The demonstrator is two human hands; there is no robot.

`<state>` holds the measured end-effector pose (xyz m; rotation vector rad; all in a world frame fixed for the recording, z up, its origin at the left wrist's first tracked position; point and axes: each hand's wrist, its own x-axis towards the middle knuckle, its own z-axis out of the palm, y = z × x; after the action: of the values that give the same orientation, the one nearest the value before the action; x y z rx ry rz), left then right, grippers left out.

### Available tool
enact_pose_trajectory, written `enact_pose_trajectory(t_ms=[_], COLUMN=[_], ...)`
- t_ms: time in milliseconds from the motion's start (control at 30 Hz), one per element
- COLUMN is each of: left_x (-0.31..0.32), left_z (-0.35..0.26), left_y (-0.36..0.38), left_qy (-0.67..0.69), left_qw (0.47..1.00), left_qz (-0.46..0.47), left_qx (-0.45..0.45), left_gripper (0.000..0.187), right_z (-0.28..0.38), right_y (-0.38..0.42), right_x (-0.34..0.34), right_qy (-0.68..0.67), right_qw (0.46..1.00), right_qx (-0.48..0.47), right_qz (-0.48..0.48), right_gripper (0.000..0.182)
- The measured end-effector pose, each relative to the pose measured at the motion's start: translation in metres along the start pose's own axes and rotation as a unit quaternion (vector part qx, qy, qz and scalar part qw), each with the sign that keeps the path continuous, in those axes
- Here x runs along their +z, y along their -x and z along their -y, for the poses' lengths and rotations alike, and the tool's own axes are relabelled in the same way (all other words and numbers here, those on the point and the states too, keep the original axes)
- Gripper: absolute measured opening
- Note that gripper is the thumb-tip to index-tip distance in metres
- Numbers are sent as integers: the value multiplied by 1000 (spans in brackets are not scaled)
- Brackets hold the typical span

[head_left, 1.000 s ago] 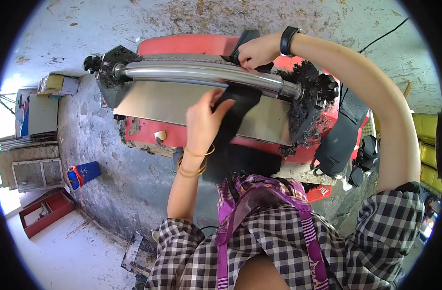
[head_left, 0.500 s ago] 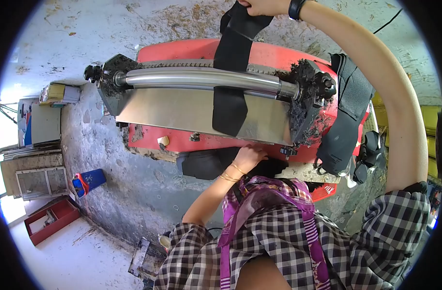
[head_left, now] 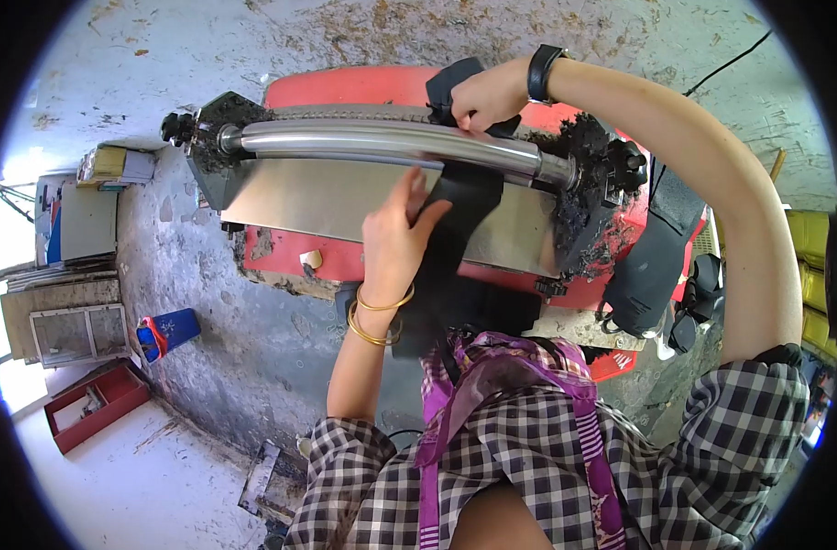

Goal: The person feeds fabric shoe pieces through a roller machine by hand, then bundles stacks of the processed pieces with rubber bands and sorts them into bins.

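A red machine (head_left: 345,87) carries a steel roller (head_left: 345,139) above a smooth metal plate (head_left: 299,197). On the near side of the roller, a flat black strip (head_left: 473,206) of sheet material lies across the plate and hangs toward my lap. My left hand (head_left: 395,234) is beside this strip, its fingers stretched toward the roller and slightly blurred, its thumb apart over the strip's edge. Beyond the roller, my right hand (head_left: 492,96) is closed on black sheet material (head_left: 450,82) bunched at the far side. More black pieces (head_left: 492,307) rest in front of me.
Black shreds (head_left: 583,211) cover the machine's right end. Black pieces (head_left: 652,275) drape over its right side. A blue bin (head_left: 173,332) stands on the floor to the left, near a red tray (head_left: 98,403). A black cable (head_left: 730,62) runs at upper right.
My right hand has come down toward the roller from the far edge. My left hand has risen from the black pieces near my lap to the plate. The strip now reaches lower.
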<state>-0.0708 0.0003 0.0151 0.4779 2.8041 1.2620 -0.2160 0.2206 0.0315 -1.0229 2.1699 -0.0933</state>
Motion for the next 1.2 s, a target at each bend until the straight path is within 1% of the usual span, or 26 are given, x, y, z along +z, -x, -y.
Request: enact_pose_trajectory(t_ms=[33,100,133,167,200,233,267,333,433,467,500,567,633,667,733,800,833,867,900,933,1000,1033,1100,1133,1167,1200], left_x=[0,-6,0,15,41,76,105,139,162,162,154,113,63,42,8,-10,-8,-4,-2,-1,3,-4,0,14,44,79], left_z=[0,-5,-1,-2,5,25,35,63,90,92,91,63,44,38,22,22,19,15,11,4,-8,-8,-4,-7,8,31], left_y=[2,18,43,63,79,95,105,110,107,107,106,92,88,86,68,44,25,6,-3,-4,-5,3,45,61,75,92], left_qy=[-7,31,90,217,224,20,-118,-123,-98,-82,-67,-44,38,80,159,130,101,73,44,69,116,48,88,280,236,82], left_qw=[992,976,984,953,932,938,944,924,908,911,912,906,937,945,976,980,985,989,991,997,981,969,979,928,918,940], left_qz=[-87,-118,30,208,282,313,229,186,297,262,227,162,204,225,106,129,118,109,100,22,-129,-148,75,246,318,307], left_qx=[91,182,149,33,50,146,204,311,281,308,334,388,282,226,104,-71,-71,-71,-72,-19,87,193,170,-3,8,124], left_gripper=[29,19,14,13,16,24,30,29,29,30,30,23,23,23,25,27,27,28,28,27,25,20,15,10,11,20], right_z=[0,1,1,-4,-9,-12,-16,-24,-49,-56,-36,-68,-68,-61,-98,-119,-73,-61,-30,-20,-4,1,5,1,-9,-17], right_y=[-2,6,10,12,15,20,26,32,40,42,53,54,62,69,54,10,31,19,16,6,4,6,15,19,22,24], right_x=[5,5,4,3,-1,-7,-13,-29,-46,-51,-70,-70,-77,-82,-69,-37,-27,-12,-10,-2,13,12,3,2,0,-4], right_qy=[-45,-56,-61,-55,-25,5,36,44,66,76,112,131,122,124,108,-8,72,42,-34,3,-50,-49,-43,-14,15,45], right_qw=[998,993,989,982,976,970,961,956,940,934,937,919,900,910,932,945,955,968,995,999,996,994,988,981,971,958], right_qx=[24,35,41,57,61,65,71,126,167,171,244,195,194,229,170,100,-9,-57,2,-19,26,49,95,90,84,78], right_qz=[-39,-100,-130,-174,-205,-236,-265,-261,-288,-304,-225,-317,-370,-324,-303,-311,-289,-241,-94,-31,-64,-81,-118,-171,-223,-274], right_gripper=[28,31,32,35,32,28,25,20,22,24,22,20,23,27,19,19,15,13,14,17,21,21,22,21,21,20])
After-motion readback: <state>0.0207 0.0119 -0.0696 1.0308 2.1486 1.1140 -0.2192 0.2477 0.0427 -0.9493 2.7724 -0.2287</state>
